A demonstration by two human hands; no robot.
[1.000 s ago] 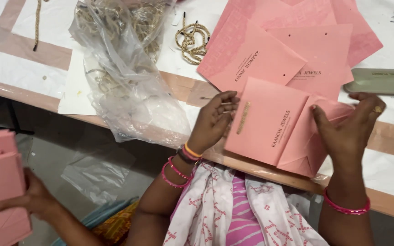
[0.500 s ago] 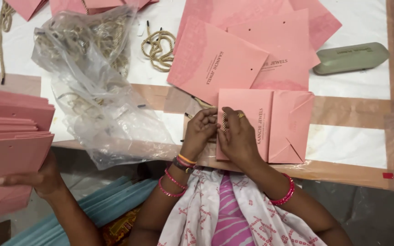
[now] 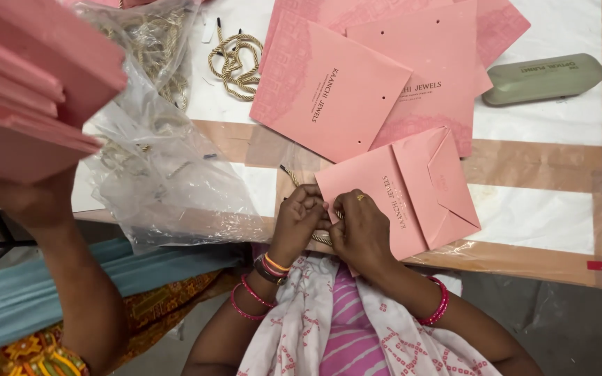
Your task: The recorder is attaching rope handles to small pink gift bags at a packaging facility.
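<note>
I see my left hand (image 3: 301, 216) and right hand (image 3: 360, 226), fingers pinched on a twisted cord (image 3: 320, 237), threading the pink paper bag (image 3: 398, 195); next needs a firm pull.

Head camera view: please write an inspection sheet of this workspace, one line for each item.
Surface: white table with brown tape strips.
Job's things: folded pink paper bag at the near edge; twisted cord comes out beside it.
Clutter: flat pink bags, loose cord bundle, clear plastic bag holding more cords, green case.
Grippers: left hand and right hand are together at the bag's edge, pinching the cord.
Cables: nothing seen.
Surroundings: another person's hand at left holds a stack of pink bags; grey floor below.
</note>
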